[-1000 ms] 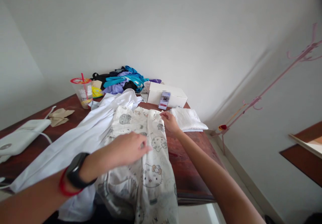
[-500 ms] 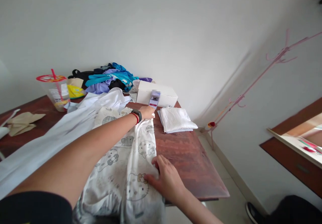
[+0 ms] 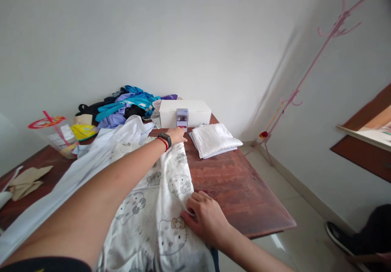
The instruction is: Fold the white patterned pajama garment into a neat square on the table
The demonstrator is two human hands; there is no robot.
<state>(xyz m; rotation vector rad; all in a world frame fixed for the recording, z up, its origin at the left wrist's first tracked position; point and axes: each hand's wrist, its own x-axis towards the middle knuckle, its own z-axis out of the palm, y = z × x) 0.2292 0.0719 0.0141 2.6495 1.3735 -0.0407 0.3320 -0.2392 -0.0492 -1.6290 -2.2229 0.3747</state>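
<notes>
At the centre of the frame, the left hand [image 3: 177,135] touches the top of the printed cloth [image 3: 172,186], grip unclear. At lower centre, the right hand [image 3: 206,217] pinches its right edge. White folded cloth [image 3: 215,139] lies right of centre on the table [image 3: 241,190].

Phone [image 3: 182,120] screen: top part pixelated, text unreadable. Left hand [image 3: 177,135] covers the printed garment's [image 3: 175,182] top edge; its fingertips are partly hidden. Garment's lower end cut off by bottom edge, coat rack's [image 3: 317,60] tip by top edge.
</notes>
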